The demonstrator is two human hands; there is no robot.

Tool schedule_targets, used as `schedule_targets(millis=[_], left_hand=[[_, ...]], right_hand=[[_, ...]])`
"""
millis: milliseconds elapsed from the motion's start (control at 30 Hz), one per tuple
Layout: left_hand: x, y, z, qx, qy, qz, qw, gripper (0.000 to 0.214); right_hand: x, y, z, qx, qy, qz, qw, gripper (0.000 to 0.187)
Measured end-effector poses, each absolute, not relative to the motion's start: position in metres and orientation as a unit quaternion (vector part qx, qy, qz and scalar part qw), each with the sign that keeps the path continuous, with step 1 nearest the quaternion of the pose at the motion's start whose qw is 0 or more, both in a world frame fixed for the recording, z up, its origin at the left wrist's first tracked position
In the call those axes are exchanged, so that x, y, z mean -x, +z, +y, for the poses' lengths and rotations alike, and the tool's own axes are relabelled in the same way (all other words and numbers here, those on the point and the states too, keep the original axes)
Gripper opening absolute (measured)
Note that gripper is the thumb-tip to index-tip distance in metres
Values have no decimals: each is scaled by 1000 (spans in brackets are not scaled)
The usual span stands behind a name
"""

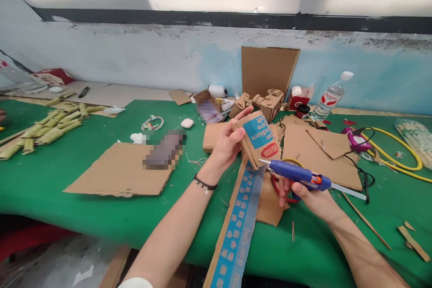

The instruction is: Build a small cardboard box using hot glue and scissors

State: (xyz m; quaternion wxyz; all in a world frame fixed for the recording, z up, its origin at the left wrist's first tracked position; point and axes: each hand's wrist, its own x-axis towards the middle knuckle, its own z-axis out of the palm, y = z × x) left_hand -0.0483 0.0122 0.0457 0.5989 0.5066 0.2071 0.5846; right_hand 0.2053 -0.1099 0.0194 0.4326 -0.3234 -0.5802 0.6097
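My left hand [227, 144] is closed round a small folded cardboard piece [258, 138] with a blue printed label and a red oval, held up above the green table [101, 207]. My right hand [308, 195] grips a blue hot glue gun [299, 174]. Its metal nozzle touches the lower edge of the cardboard piece. A white glue stick pokes out of the gun's back end. Below both hands lies a long cardboard strip [236, 229] printed in blue, reaching over the table's front edge.
A flat cardboard sheet [121, 171] lies at the left. Bamboo pieces [50, 126] are piled at far left. Cardboard offcuts [320, 148], a small cardboard model [266, 101], a water bottle [330, 96], yellow cable [398, 153] and a purple tool [354, 139] crowd the right and back.
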Motion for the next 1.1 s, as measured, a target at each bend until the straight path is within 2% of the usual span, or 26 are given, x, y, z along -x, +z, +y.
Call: schedule_targets(millis=[133,367,900,1100], left_hand=[[46,45,12,-512,586,234,582,56],[43,37,16,-525,628,207,536,36],[41,35,14,-572,627,187,495,38],[41,34,14,-565,628,186,501,36]], right_hand=[[-202,27,-108,340,620,-559,433,50],[-200,27,-106,399,595,-549,430,58],[-199,16,-107,437,562,-548,439,63],[-199,22,-107,451,526,-580,428,73]])
